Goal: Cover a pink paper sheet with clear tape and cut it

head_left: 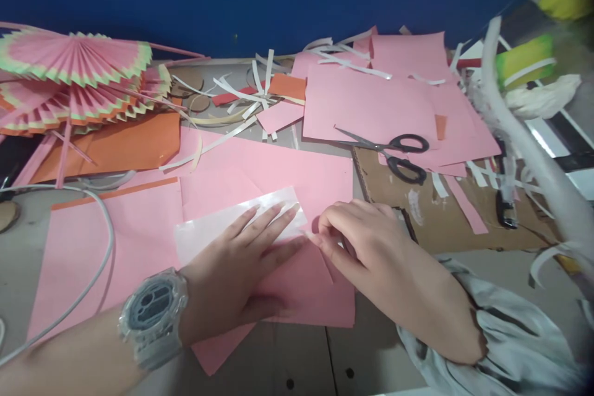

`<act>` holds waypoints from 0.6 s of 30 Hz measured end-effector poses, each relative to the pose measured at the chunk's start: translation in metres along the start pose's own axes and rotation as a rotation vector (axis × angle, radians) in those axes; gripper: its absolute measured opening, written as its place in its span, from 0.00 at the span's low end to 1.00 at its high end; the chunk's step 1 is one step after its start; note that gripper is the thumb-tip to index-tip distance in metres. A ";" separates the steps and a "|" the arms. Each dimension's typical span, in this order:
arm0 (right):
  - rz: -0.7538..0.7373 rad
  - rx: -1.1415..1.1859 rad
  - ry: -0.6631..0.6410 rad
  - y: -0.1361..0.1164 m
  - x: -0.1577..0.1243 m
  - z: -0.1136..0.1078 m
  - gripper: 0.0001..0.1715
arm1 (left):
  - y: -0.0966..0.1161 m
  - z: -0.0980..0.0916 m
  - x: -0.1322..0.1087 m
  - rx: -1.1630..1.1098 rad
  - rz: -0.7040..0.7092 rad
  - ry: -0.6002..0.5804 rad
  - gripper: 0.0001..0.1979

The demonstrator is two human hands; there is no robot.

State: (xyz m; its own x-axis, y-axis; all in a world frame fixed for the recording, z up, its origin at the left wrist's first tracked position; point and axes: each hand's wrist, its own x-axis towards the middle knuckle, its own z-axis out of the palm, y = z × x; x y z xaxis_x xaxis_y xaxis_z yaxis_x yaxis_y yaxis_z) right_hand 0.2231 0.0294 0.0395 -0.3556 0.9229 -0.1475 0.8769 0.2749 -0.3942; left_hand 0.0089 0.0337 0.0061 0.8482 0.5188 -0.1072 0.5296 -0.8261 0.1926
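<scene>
Smoothing white strip (pixel 204 232) on pink sheet (pixel 116 247).
Left hand (pixel 241 272) flat, fingers close, mid-sheet; right hand (pixel 366 241) fingers pinched on strip corner. Likely calls for even pressure next.

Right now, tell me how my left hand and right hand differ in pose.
The left hand lies flat, fingers spread over the translucent strip; the right hand is curled, fingertips at the strip's end. The left wrist bears a watch; the right forearm a grey sleeve. Both rest on the pink sheet.
</scene>
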 end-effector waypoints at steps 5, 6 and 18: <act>-0.009 0.005 -0.001 -0.003 0.001 0.004 0.12 | -0.002 0.000 -0.010 -0.037 -0.037 0.001 0.36; -0.019 0.003 -0.009 -0.004 0.001 0.005 0.13 | -0.003 0.001 -0.014 -0.046 -0.036 -0.003 0.37; -0.041 -0.062 0.096 -0.012 0.002 0.024 0.09 | 0.009 0.002 -0.029 -0.079 -0.055 0.080 0.29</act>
State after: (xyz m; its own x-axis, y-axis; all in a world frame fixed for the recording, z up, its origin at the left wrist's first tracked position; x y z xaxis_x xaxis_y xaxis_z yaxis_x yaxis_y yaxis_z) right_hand 0.2043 0.0214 0.0225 -0.3616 0.9313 -0.0432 0.8816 0.3264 -0.3408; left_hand -0.0105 0.0110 0.0092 0.8123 0.5818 -0.0420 0.5704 -0.7773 0.2654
